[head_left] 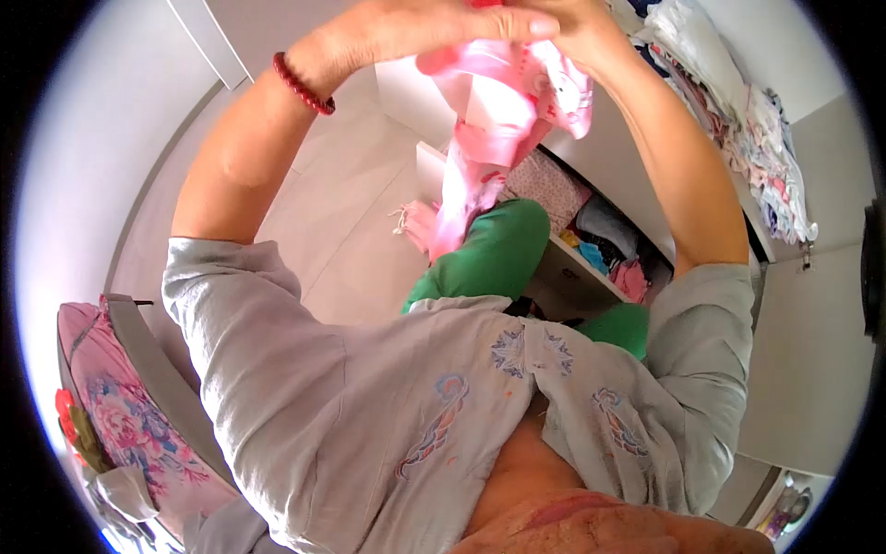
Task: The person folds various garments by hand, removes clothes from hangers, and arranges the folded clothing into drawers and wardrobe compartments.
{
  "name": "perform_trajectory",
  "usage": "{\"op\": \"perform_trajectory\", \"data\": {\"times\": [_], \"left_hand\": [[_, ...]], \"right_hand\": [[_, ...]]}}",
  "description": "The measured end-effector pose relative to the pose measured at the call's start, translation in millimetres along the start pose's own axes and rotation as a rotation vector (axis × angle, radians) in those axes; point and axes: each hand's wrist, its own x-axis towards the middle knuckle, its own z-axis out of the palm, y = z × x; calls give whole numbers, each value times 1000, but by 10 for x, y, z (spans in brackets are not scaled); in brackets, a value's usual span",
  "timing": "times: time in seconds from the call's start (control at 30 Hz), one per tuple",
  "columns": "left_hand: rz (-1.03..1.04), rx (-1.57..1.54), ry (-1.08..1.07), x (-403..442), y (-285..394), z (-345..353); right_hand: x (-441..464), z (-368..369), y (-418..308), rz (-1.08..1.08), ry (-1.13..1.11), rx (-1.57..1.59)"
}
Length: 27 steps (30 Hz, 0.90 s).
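Observation:
A pink and white patterned garment [498, 120] hangs from my two raised hands at the top edge of the view and reaches down beside my green-clad leg. My left hand [448, 32], with a red beaded bracelet at its wrist, is closed on the cloth, with one finger or thumb stretched across its top. Close beside it, my right hand [586, 32] also grips the garment's top, with its fingertips partly hidden. The upper ends of both hands are cut off by the frame.
An open drawer [591, 268] with folded clothes stands beyond my legs. Piled clothes [738, 129] lie on a shelf at the upper right. Pink fringed fabric [418, 224] is near the floor. A pink floral item [129, 406] stands at the left.

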Motion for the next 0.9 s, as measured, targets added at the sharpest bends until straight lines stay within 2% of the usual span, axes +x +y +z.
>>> {"op": "perform_trajectory", "data": {"times": [0.03,0.07,0.13,0.17,0.2,0.23,0.3,0.33,0.37,0.43,0.47,0.53,0.57,0.63,0.67,0.7,0.77,0.83,0.9], "left_hand": [[21,-60,-11,-4,-15,72],[242,143,81,46,-181,125],[212,225,84,29,-266,141],[187,307,99,12,-277,140],[94,201,2,48,-369,78],[92,200,2,48,-406,25],[166,-121,-136,24,-469,-99],[322,-62,-176,62,-533,-150],[318,-62,-176,47,-605,-173],[134,-350,-280,17,-669,-192],[130,-350,-279,19,-651,-202],[12,-201,-150,43,-608,-237],[9,-200,-149,51,-634,-244],[24,-285,0,84,-684,-240],[96,-304,63,116,-688,-194],[95,-304,62,131,-681,-182],[51,-175,191,110,-475,-167],[42,-245,164,133,-425,-163],[32,-314,136,148,-376,-173]], "right_hand": [[95,95,-34,27,-86,446],[104,109,-57,75,-64,356],[95,128,-138,128,-43,272],[84,129,-174,61,-86,297],[80,134,-190,-6,-129,322],[93,170,-136,-6,-131,323],[153,254,37,-133,-275,759],[157,224,76,-178,-307,724],[160,188,114,-177,-310,727],[167,140,158,-145,-369,760],[144,142,154,-151,-359,783],[116,128,167,-150,-364,727],[103,122,161,-147,-367,667],[9,54,90,-165,-364,575],[-25,29,59,-181,-359,482],[-42,58,93,-180,-359,484],[-97,167,210,-124,-420,520],[-139,235,306,-160,-414,554],[-167,317,437,-191,-330,387]]}}
